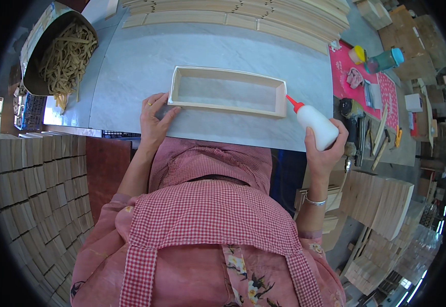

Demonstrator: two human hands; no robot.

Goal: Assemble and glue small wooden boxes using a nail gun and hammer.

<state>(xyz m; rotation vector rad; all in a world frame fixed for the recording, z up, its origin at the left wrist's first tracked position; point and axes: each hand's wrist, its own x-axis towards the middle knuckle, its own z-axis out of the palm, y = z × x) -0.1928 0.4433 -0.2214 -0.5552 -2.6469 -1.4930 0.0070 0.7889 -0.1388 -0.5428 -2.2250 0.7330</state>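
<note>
A long rectangular frame of pale wood [233,108] lies on the light grey tabletop in front of me, and the table shows through its middle. My left hand [155,115] grips the frame's left end, thumb on the near side and fingers at the outer edge. In my right hand [329,146] is a white squeeze bottle [317,127] with a red nozzle. It is tilted, and the nozzle's tip is at the frame's right end, touching it or very close. A whitish line runs along the frame's upper edge.
Stacked wooden strips [233,18] lie along the table's far side. At far left a container [31,66] holds tangled tan bands. Wood blocks [38,174] are piled at lower left. To the right are a pink mat [342,77], a teal bottle [381,61] and more wood stacks [376,199].
</note>
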